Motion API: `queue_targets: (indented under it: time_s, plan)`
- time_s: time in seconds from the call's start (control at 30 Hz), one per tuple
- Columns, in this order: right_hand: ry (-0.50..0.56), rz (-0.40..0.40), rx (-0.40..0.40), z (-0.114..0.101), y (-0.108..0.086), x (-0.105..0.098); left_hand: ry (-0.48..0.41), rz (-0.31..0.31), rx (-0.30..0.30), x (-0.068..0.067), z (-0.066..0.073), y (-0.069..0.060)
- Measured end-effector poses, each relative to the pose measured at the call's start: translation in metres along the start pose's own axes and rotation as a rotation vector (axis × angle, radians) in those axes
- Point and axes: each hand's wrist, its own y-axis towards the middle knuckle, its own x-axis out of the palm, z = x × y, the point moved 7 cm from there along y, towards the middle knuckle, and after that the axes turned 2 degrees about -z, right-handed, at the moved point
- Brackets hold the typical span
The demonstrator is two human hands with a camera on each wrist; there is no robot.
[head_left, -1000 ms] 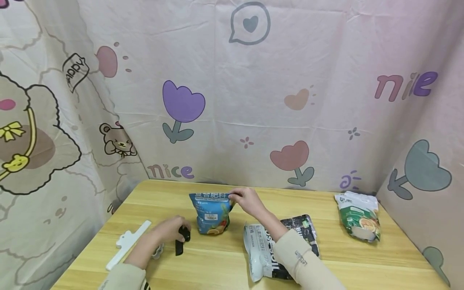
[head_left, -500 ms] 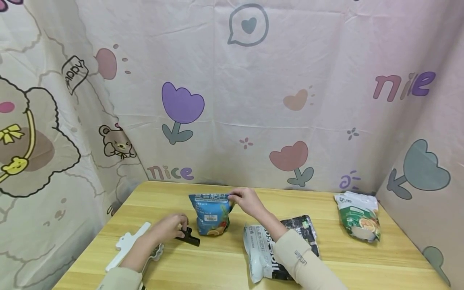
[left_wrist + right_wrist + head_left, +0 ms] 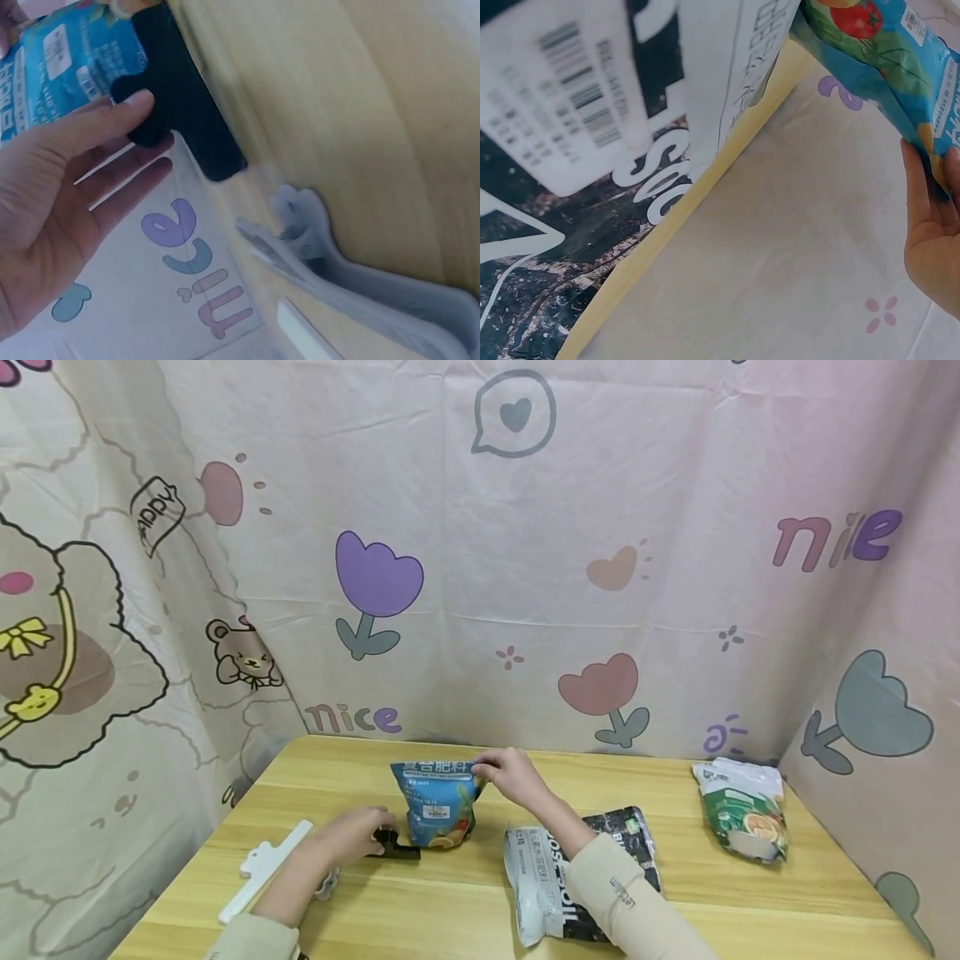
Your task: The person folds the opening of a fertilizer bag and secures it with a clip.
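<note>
A blue bag (image 3: 437, 806) printed with vegetables stands upright on the table. My right hand (image 3: 516, 775) pinches its top right corner; in the right wrist view thumb and fingers of that hand (image 3: 936, 240) meet on the bag's edge. My left hand (image 3: 352, 837) holds a black bag clip (image 3: 397, 847), low over the table just left of the bag. In the left wrist view the thumb of the left hand (image 3: 82, 176) presses on the handle of the black clip (image 3: 184, 97), whose long bar points away from the fingers. Part of the clip hides the bag there.
A white clip (image 3: 262, 870) lies at the left, with a grey scalloped clip (image 3: 327, 883) partly behind the left wrist. A black-and-white bag (image 3: 540, 881) lies under the right forearm. A green-and-white bag (image 3: 744, 810) rests at the far right. Printed curtains surround the table (image 3: 442, 910).
My left hand has turned the black clip from pointing toward the table front to lying crosswise, its end now near the blue bag's base. My right hand has stayed on the bag's corner.
</note>
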Motion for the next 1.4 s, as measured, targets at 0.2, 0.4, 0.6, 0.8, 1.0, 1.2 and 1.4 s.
queue_targets:
  time_s: [0.2, 0.4, 0.6, 0.8, 1.0, 1.2, 1.4]
  plan:
    - [0.001, -0.006, 0.010, -0.001, 0.000, 0.000, -0.214, 0.021, 0.000, -0.015, -0.001, -0.001]
    - [0.009, 0.001, 0.020, -0.001, 0.000, -0.001, -0.292, 0.099, 0.020, -0.039, 0.011, -0.003]
    - [0.015, 0.006, 0.028, 0.001, 0.000, -0.003, -0.444, 0.187, 0.032, -0.053, 0.023, -0.002]
    - [0.003, 0.008, 0.013, -0.001, 0.000, -0.002, -0.723, 0.349, 0.034, -0.065, 0.029, 0.000]
    - [0.002, 0.011, 0.007, -0.002, 0.000, -0.002, -0.829, 0.603, -0.034, -0.085, 0.029, 0.000]
    - [0.001, 0.030, 0.004, -0.001, -0.001, -0.005, -0.759, 0.752, -0.066, -0.098, 0.027, 0.006]
    - [0.003, 0.022, 0.008, -0.002, 0.000, -0.001, -0.710, 0.806, -0.076, -0.096, 0.020, 0.010]
